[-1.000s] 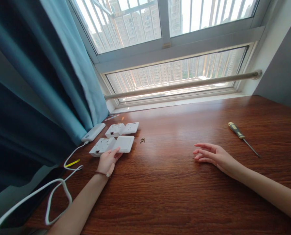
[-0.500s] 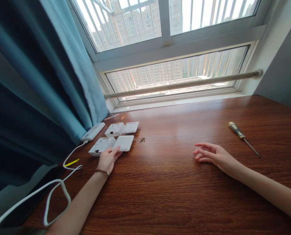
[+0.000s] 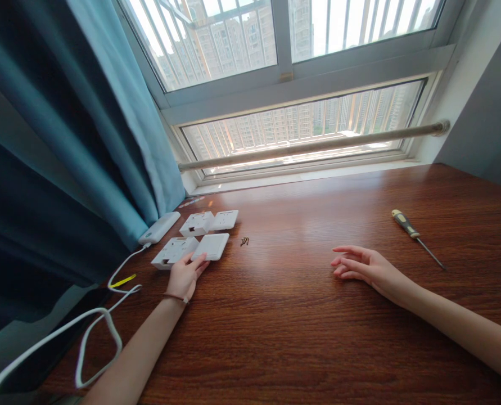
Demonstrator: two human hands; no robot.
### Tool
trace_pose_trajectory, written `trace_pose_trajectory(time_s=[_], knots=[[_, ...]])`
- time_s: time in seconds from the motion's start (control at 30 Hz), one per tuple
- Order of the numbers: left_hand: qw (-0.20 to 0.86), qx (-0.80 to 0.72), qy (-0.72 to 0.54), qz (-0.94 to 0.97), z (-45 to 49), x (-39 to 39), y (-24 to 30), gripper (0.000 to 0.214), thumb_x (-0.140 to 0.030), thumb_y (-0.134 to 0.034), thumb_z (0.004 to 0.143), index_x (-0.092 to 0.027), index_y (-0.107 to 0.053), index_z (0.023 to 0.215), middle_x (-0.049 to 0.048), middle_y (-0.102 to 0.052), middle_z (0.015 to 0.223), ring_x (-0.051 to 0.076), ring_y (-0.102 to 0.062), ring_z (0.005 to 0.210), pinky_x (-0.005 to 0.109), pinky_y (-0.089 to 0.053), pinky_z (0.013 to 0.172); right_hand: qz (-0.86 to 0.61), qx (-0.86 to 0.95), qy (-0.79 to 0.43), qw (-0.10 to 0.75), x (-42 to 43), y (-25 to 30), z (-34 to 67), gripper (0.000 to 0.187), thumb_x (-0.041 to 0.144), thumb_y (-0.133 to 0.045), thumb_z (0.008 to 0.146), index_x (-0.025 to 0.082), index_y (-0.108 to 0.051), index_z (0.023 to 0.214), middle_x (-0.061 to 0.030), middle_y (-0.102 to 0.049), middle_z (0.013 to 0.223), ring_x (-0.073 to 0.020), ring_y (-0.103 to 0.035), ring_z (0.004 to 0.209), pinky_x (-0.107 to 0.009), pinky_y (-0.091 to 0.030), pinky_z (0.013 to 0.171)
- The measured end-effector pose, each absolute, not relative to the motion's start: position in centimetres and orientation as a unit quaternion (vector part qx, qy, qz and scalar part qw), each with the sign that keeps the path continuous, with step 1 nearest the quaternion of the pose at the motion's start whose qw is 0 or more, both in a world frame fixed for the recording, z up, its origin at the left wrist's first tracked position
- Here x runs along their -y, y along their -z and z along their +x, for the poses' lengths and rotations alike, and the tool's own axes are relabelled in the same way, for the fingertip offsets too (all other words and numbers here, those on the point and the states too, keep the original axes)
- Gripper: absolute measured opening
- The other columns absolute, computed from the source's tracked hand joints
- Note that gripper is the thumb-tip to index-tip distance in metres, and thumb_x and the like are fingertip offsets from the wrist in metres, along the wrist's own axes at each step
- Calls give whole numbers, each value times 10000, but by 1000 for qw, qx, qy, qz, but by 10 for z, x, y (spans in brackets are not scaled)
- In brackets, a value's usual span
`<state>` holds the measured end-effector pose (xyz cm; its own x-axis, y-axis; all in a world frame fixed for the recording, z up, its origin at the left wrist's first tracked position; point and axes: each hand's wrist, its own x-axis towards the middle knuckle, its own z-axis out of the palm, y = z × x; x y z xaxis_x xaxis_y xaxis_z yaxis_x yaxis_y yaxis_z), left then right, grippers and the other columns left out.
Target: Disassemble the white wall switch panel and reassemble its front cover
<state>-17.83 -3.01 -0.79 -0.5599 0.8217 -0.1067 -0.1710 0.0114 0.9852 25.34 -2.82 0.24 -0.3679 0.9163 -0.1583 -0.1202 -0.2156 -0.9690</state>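
At the left of the table, my left hand has its thumb and fingers closed at the near edge of a flat white switch plate. Left of that plate sits a white mounting box, partly behind my fingers. Behind these stand another white mounting box and a smaller white socket plate. Several small screws lie just right of the plates. My right hand hovers or rests over the middle right of the table, fingers loosely spread and holding nothing. Beyond it lies a screwdriver.
A white power bank with a white cable lies by the blue curtain. On the cable is a yellow tie. A rail crosses the window behind the brown wooden table.
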Motion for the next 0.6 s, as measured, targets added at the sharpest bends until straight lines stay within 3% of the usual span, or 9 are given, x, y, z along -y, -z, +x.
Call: trace_pose_trajectory(time_s=[0.37, 0.6], knots=[[389, -600, -642, 276, -177, 32, 7, 193, -12, -615, 711, -86, -621, 889, 95, -659, 887, 136, -637, 786, 170, -540, 627, -404, 502, -661, 384, 27, -1, 253, 464, 405, -692, 693, 160, -565, 1066, -98, -652, 908, -192, -638, 772, -376, -523, 756], [391, -607, -643, 257, -168, 46, -6, 562, -54, -576, 761, -151, -339, 1261, 106, -621, 972, 136, -652, 729, 257, -549, 680, -401, 509, -658, 383, 28, 1, 252, 476, 420, -688, 692, 163, -556, 1069, -97, -653, 908, -197, -641, 775, -386, -524, 761]])
